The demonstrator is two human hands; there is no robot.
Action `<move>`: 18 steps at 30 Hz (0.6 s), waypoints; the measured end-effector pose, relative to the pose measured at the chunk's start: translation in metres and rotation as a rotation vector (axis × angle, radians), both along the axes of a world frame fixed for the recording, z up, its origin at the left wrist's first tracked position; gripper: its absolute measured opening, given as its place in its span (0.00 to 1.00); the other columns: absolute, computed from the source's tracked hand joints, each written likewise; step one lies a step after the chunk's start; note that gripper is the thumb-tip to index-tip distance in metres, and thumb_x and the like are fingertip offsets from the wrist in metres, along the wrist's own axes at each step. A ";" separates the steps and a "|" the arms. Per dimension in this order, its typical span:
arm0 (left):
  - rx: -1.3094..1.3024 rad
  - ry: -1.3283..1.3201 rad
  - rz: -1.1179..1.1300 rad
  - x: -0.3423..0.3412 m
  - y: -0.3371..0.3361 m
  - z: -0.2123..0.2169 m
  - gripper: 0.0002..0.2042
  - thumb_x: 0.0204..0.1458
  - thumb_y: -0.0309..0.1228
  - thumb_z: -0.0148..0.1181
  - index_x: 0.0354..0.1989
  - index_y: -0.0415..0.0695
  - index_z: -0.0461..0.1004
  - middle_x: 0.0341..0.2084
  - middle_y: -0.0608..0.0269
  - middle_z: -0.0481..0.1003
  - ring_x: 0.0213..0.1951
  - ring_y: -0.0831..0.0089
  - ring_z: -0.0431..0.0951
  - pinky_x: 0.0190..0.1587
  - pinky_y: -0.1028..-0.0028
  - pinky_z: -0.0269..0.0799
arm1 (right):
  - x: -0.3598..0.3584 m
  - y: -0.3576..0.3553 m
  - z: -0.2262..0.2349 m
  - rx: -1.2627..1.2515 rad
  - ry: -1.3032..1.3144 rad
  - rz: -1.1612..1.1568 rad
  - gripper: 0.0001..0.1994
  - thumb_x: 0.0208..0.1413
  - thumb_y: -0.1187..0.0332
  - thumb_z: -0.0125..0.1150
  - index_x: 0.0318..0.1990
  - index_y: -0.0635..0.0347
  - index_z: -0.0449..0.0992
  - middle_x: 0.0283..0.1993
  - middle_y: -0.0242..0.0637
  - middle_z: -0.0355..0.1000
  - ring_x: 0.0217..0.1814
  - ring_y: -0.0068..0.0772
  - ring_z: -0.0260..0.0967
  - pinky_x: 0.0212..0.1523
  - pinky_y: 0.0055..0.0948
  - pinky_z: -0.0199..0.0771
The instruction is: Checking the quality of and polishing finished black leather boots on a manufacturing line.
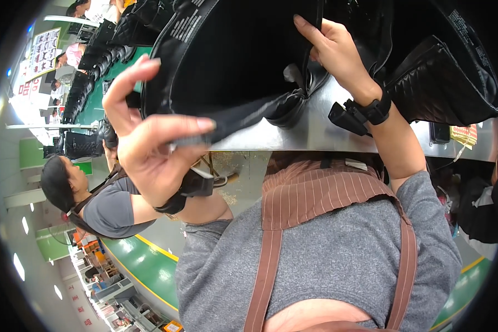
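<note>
A black leather boot (240, 50) with a tall shaft lies opened out over the metal table, its dark inside facing up. My left hand (155, 133) is at the shaft's left side, with the edge of a flap between its thumb and lower fingers and the index finger raised apart. My right hand (340, 55) pinches the shaft's right edge, thumb over the inside. Between the hands, a small pale tuft (292, 73) shows near the bottom of the opening. The boot's foot is out of sight. Each wrist wears a dark strap with a small device.
On the right of the metal table (348, 141) lies another black boot (434, 83) with a quilted shaft. Beside it are a small black box (440, 133) and yellow printed paper (463, 135). A co-worker (102, 199) sits close on my left, near rows of black boots (83, 91).
</note>
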State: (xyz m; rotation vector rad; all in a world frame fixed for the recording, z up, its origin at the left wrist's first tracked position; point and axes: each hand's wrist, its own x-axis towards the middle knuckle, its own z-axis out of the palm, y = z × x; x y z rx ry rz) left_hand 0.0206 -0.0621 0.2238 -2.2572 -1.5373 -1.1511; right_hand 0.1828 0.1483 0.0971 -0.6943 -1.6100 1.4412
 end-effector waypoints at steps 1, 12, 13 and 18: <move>0.022 -0.023 0.060 0.006 0.007 -0.002 0.11 0.31 0.25 0.71 0.27 0.43 0.79 0.54 0.46 0.63 0.58 0.53 0.64 0.61 0.57 0.58 | 0.000 0.000 0.000 -0.021 -0.066 -0.024 0.19 0.59 0.52 0.58 0.22 0.56 0.70 0.13 0.18 0.55 0.14 0.10 0.52 0.17 0.16 0.51; 0.721 -0.213 0.443 0.034 0.068 -0.107 0.56 0.37 0.23 0.70 0.66 0.35 0.28 0.62 0.44 0.43 0.62 0.54 0.50 0.61 0.58 0.58 | 0.048 -0.039 -0.068 -0.129 -0.132 -0.050 0.14 0.54 0.63 0.62 0.44 0.60 0.72 0.36 0.32 0.73 0.27 0.17 0.66 0.29 0.20 0.67; 0.618 -0.186 0.441 0.036 0.065 -0.124 0.55 0.37 0.22 0.71 0.66 0.35 0.30 0.62 0.44 0.43 0.63 0.54 0.49 0.64 0.57 0.50 | 0.054 -0.045 -0.075 -0.040 -0.285 0.043 0.14 0.54 0.64 0.62 0.44 0.60 0.72 0.37 0.35 0.74 0.26 0.20 0.68 0.30 0.23 0.69; -0.219 -0.911 0.380 0.053 0.049 -0.203 0.39 0.34 0.25 0.76 0.57 0.35 0.60 0.51 0.53 0.68 0.53 0.66 0.68 0.58 0.69 0.61 | 0.045 -0.052 -0.102 0.029 -0.476 0.131 0.12 0.53 0.63 0.62 0.37 0.65 0.75 0.29 0.43 0.76 0.28 0.34 0.75 0.32 0.31 0.71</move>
